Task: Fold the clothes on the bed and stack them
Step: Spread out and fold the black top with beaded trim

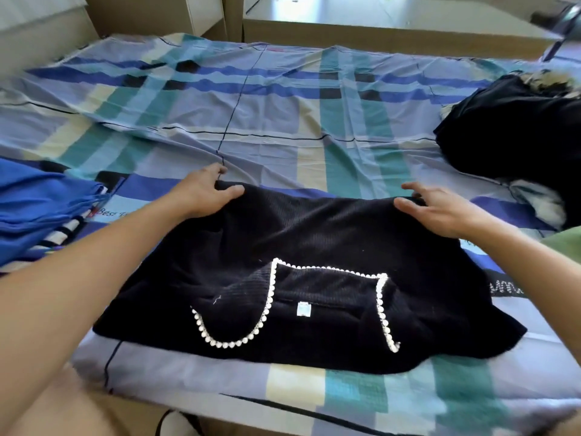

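A bed covered with a plaid cotton sheet in blue, teal, cream and lilac (283, 114) fills most of the view, its near edge running across the bottom. Beyond its far side stands low pale wooden furniture (377, 36). On the near middle of the sheet lies a black ribbed knit top (314, 240), spread out with its neckline towards the person and its far edge lifted into a soft ridge. At the right edge of the bed, well apart from the top, sits a loose heap of dark clothing with pale furry patches (509, 130). At the left edge lies a bright blue fabric garment (41, 196) over something striped. The left hand (204, 193) pinches the top's far left corner, thumb over the cloth and fingers curled behind it. The right hand (440, 209) grips the far right corner in the same way, thumb and fingers closing on the edge. A white beaded trim (268, 294) outlines the open neckline, and a small pale label (304, 309) sits inside the collar.
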{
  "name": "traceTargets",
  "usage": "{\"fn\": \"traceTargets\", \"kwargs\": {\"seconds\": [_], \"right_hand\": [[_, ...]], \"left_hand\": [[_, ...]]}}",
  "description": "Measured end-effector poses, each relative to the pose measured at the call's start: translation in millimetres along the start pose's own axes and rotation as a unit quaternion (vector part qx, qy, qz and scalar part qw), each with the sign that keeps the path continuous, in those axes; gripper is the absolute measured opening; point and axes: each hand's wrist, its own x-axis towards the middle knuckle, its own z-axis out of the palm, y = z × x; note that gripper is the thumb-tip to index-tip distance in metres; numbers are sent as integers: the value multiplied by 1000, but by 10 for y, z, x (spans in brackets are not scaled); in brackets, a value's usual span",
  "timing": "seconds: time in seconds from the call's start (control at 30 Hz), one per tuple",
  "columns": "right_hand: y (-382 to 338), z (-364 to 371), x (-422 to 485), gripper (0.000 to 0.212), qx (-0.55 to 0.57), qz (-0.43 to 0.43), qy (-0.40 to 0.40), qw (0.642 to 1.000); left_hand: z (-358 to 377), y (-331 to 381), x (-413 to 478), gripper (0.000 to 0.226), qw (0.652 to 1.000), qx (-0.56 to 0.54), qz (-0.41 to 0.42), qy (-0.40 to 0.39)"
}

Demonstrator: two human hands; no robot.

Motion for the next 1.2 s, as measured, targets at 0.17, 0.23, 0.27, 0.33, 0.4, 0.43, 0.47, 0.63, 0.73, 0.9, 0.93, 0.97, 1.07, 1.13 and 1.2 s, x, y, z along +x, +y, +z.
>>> {"fn": "traceTargets", "kwargs": {"seconds": [0.17, 0.23, 0.27, 0.33, 0.4, 0.43, 0.47, 0.63, 0.73, 0.9, 0.93, 0.97, 1.07, 1.13, 1.2], "right_hand": [[128, -127, 35, 27, 73, 40, -72, 994], [158, -208, 0, 16, 142, 44, -62, 987], [162, -224, 2, 13, 170, 39, -36, 984], [164, -218, 17, 14, 215, 33, 29, 976], [166, -190, 73, 20, 239, 38, 81, 967], [182, -168, 104, 26, 237, 46, 93, 966], [192, -155, 116, 33, 226, 54, 88, 969], [318, -161, 52, 50, 224, 111, -42, 967], [359, -219, -21, 45, 228, 108, -77, 965], [332, -295, -104, 57, 195, 117, -107, 968], [321, -296, -115, 57, 202, 118, -111, 966], [308, -302, -129, 54, 210, 117, -116, 964], [265, -306, -165, 49, 229, 114, -121, 959], [245, -290, -186, 49, 236, 111, -123, 957], [260, -253, -188, 62, 230, 116, -109, 960]], "left_hand": [[-56, -62, 143, 29, 997, -52, 15, -48], [-88, -56, 212, 18, 994, -91, 47, -25], [-109, -69, 261, 16, 993, -101, 57, -3], [-90, -99, 383, 19, 995, -79, 47, 49], [-1, -70, 450, 29, 992, 31, 19, 120], [66, -10, 444, 34, 983, 102, 15, 150], [127, 98, 404, 39, 973, 153, 28, 168], [494, 864, -141, 64, 953, 128, 259, 91], [774, 1213, -638, 75, 928, 103, 357, -32], [936, 1673, -1318, 54, 890, 31, 451, -50], [977, 1775, -1432, 53, 885, 37, 462, -48], [1031, 1881, -1531, 55, 884, 59, 461, -51], [1284, 2180, -1703, 77, 901, 177, 392, -56], [1451, 2389, -1748, 83, 912, 230, 334, -54], [1567, 2558, -1749, 67, 917, 260, 300, -39]]}}
